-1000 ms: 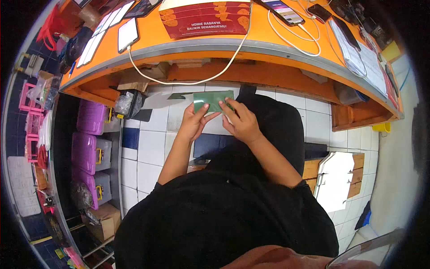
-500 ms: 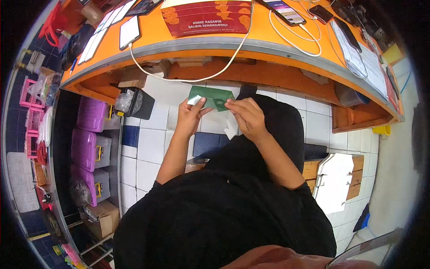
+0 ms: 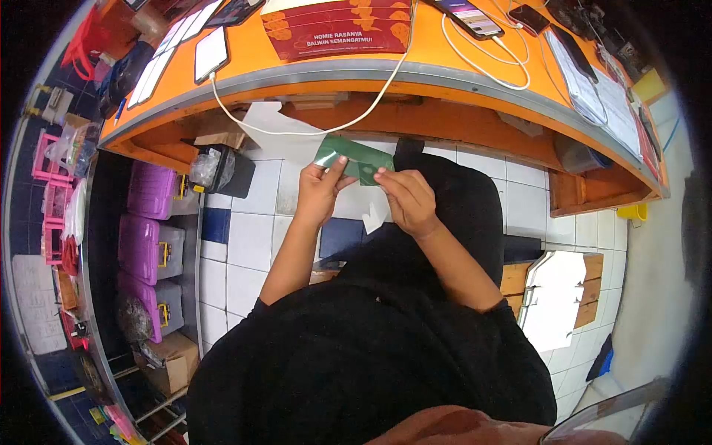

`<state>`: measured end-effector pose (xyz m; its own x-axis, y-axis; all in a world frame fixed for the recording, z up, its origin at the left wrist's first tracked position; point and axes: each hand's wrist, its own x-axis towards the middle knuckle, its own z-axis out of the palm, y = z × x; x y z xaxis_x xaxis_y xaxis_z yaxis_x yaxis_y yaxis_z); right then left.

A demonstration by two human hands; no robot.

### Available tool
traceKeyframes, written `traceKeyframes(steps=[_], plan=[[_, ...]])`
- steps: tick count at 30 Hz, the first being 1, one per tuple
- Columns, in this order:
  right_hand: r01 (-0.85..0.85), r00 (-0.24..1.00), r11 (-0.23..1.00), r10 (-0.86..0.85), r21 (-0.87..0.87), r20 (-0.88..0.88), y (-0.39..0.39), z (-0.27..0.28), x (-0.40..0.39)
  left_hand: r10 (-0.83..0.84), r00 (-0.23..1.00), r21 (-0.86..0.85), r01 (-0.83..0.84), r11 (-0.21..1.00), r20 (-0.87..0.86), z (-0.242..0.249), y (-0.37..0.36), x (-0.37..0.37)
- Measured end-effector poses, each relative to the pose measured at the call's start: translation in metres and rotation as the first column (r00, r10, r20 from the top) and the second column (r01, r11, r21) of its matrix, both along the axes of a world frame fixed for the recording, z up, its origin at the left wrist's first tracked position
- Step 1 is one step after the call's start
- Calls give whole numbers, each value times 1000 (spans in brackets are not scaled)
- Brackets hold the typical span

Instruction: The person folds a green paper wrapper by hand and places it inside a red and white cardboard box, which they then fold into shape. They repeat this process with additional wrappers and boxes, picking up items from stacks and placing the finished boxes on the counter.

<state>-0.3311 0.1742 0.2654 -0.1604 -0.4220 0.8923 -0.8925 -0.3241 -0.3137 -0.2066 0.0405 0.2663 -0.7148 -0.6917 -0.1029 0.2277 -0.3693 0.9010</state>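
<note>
Above my lap is a cardboard box blank (image 3: pixel 358 153), with a glossy green panel facing me. White parts of the sheet reach out behind it to the upper left, under the table edge, and a white notched flap hangs below. My left hand (image 3: pixel 322 185) is closed on the green panel's left side, thumb on the front and fingers partly hidden behind. At the panel's lower right edge, my right hand (image 3: pixel 410 199) pinches the card between thumb and fingers.
An orange table (image 3: pixel 311 85) curves ahead, bearing a red box (image 3: pixel 337 33), a white-screened phone (image 3: pixel 212 55) and cables. White cut sheets (image 3: pixel 552 300) lie on a wooden surface at right. Purple-lidded bins (image 3: pixel 139 248) stand left, near a black bin (image 3: pixel 236 178).
A large white part of the blank has come into view at the upper left, beneath the cable. The green panel has tilted and moved slightly right, with both hands still on it.
</note>
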Motion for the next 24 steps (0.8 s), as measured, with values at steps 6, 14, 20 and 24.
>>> traceKeyframes(steps=[6, 14, 20, 24], plan=[[93, 993, 994, -88, 58, -84, -3, -24, 2, 63, 996, -57, -59, 997, 67, -5, 15, -1], [-39, 981, 989, 11, 145, 193, -5, -30, 16, -131, 991, 48, 132, 990, -20, -21, 43, -8], [-49, 743, 954, -163, 295, 649, 5, -22, -35, -380, 870, -45, 414, 909, 313, -26, 11, 12], [-360, 708, 769, -144, 528, 692, 11, -28, -52, -477, 786, -100, 552, 828, 393, -7, 9, 17]])
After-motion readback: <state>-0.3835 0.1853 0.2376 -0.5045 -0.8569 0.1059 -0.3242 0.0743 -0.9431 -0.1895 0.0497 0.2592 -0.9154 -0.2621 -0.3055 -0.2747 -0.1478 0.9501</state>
